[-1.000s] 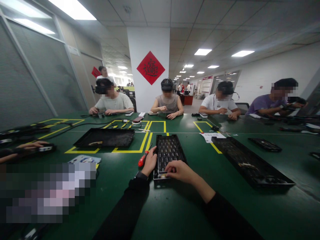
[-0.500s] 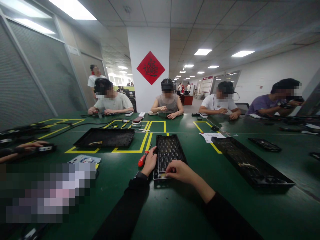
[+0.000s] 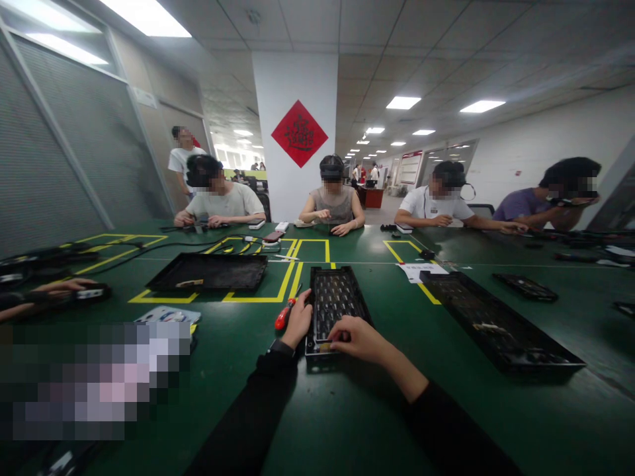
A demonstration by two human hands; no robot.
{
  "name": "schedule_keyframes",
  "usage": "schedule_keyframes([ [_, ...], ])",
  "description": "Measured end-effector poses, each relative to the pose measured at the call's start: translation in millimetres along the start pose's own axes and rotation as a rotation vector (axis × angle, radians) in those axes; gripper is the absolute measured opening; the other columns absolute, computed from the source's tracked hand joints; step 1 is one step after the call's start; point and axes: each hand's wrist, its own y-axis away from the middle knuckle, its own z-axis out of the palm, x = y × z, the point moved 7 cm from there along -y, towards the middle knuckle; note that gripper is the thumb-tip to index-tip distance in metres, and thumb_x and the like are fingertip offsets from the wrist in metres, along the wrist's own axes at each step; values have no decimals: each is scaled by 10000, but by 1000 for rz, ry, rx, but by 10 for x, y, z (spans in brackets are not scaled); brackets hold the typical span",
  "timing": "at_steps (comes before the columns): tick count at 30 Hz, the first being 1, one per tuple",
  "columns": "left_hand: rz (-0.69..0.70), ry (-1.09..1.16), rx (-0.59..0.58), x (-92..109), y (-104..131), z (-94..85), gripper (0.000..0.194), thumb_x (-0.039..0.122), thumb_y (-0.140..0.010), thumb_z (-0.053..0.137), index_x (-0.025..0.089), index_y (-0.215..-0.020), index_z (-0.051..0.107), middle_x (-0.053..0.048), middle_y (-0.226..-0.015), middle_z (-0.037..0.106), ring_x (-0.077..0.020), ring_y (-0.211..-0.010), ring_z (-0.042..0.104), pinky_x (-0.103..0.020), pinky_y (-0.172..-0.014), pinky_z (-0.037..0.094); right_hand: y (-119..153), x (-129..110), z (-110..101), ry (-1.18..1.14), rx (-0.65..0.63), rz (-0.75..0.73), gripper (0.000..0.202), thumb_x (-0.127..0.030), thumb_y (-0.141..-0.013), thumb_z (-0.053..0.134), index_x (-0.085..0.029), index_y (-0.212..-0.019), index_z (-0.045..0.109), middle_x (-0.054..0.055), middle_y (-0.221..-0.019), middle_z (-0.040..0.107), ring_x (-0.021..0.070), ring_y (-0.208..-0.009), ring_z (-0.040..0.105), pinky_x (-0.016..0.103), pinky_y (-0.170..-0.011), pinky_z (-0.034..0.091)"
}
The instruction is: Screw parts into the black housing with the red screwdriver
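Note:
A black rectangular case (image 3: 340, 297) with rows of small shiny metal pieces inside lies lengthwise before me on the green table. My left hand (image 3: 298, 318) grips its left edge, fingers along the side wall. Over the near end of the case, my right hand (image 3: 353, 336) is closed in a pinch. What its fingertips hold is hidden by the fingers. A small yellowish patch (image 3: 325, 346) shows just left of those fingertips. Close beside my left hand lies a screwdriver (image 3: 284, 315) with a red handle, partly behind the hand.
An open black tray (image 3: 208, 272) lies at the left, and a longer black tray (image 3: 501, 324) at the right. A smaller black part (image 3: 526, 287) and a paper sheet (image 3: 421, 272) lie beyond. A co-worker's hand (image 3: 64, 287) is far left. Several people sit opposite.
Both my hands and the case stay nearly where they were; my right hand has shifted very slightly. At the far right, one seated person has moved an arm.

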Motion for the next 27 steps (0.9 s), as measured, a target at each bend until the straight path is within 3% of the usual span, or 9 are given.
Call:
schedule_keyframes([
  [27, -17, 6, 0, -29, -9, -8, 529, 67, -696, 402, 179, -1206, 489, -70, -1278, 492, -191, -1203, 425, -372, -1061, 270, -19, -31, 27, 17, -48, -38, 202, -329, -798, 578, -186, -855, 709, 35, -772, 664, 121, -694, 540, 222, -647, 369],
])
